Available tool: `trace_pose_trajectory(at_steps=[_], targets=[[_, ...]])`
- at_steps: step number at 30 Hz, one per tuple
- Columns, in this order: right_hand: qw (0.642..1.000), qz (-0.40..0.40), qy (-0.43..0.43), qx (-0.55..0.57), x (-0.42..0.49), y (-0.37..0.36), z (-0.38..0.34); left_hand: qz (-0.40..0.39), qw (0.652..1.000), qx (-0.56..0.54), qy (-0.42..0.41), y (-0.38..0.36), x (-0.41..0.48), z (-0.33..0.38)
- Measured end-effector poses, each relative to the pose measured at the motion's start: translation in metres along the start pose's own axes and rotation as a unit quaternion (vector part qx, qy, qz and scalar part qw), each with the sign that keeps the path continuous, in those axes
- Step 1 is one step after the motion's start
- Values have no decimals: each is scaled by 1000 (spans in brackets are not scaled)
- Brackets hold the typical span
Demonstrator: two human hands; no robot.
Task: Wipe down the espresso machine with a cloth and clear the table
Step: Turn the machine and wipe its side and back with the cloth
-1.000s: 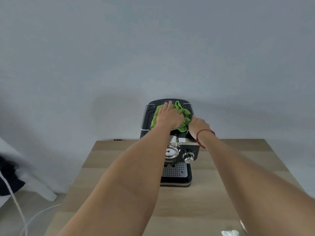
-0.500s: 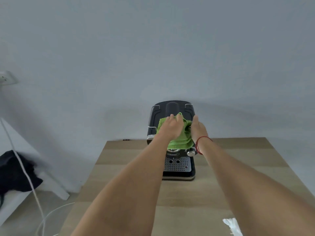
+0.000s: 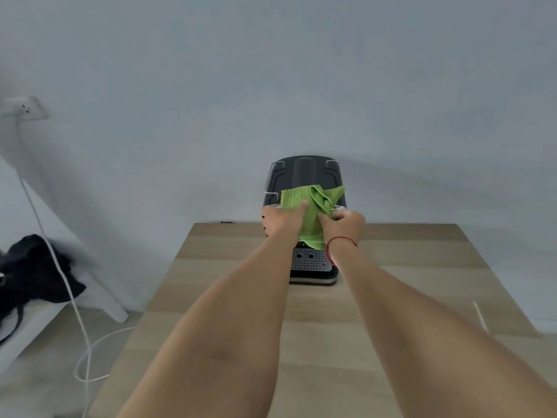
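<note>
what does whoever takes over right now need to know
Left hand: on the green cloth at its left side, thumb on top; grip unclear.
Right hand: fingers curled round the cloth's right side.
The cloth drapes over the espresso machine top front edge; the machine stands on the table.
Done: wiping under way.
Left: rest of machine, then clear the table, including a thin white item.

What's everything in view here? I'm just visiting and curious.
Black espresso machine: one, black, table's far edge, by the wall.
Green ribbed cloth: one, green, draped over the machine's front.
Light wooden table: one, pale brown, centre.
Thin white strip: one, white, table's right side.
White cable: one, white, floor at left.
White wall socket: one, white, left wall.
Black fabric bundle: one, black, far left.
Red string bracelet: one, red, right wrist.
Left hand: one, on the cloth.
Right hand: one, pinching the cloth.
</note>
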State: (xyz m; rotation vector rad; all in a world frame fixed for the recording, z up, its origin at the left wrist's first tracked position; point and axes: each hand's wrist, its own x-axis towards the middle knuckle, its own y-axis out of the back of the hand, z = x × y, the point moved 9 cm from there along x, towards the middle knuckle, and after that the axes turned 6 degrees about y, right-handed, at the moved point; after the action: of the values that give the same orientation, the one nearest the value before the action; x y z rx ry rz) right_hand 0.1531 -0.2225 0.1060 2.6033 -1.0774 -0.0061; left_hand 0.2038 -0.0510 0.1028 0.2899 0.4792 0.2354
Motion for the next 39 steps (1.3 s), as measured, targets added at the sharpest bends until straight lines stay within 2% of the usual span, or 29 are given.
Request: trace_pose_trajectory(at_steps=[1,3,6,8,11,14,18,20,23,25,27,33,36,39], targets=[[999,-2,-18,26,-6,3,3,-37,999,-25,-1,-5,1,-8],[992,-39,-82,82,-19,2,16,-83,996,-9,-25,-10,2,-19],[958,-166,-196,126,-42,-17,46,-119,992,23,-26,-7,-3,-39],[938,-208,-248,124,-60,-22,65,-143,989,39,-9,-4,-10,-56],[935,-217,-267,85,-77,-21,93,-170,984,56,17,-5,-12,-93],[943,-190,-272,37,-97,-13,129,-190,978,83,39,-12,-11,-143],[939,-175,-288,-63,-132,-5,191,-182,963,185,66,-22,0,-220],[925,-186,-315,-101,-149,0,212,-174,949,247,90,-21,-1,-249],[901,-233,-326,-167,-165,5,222,-180,910,354,123,-13,-9,-268],[897,-252,-314,-184,-160,8,212,-194,902,367,120,-13,-12,-255],[905,-250,-293,-180,-142,9,194,-178,911,362,86,-11,-10,-223],[968,-124,-194,-102,-50,24,89,-37,975,218,-28,13,-2,-97],[983,-92,-140,-81,-14,28,37,53,977,185,-91,29,-5,-45],[991,-62,-94,-70,14,30,-4,94,976,143,-133,37,-5,-4]])
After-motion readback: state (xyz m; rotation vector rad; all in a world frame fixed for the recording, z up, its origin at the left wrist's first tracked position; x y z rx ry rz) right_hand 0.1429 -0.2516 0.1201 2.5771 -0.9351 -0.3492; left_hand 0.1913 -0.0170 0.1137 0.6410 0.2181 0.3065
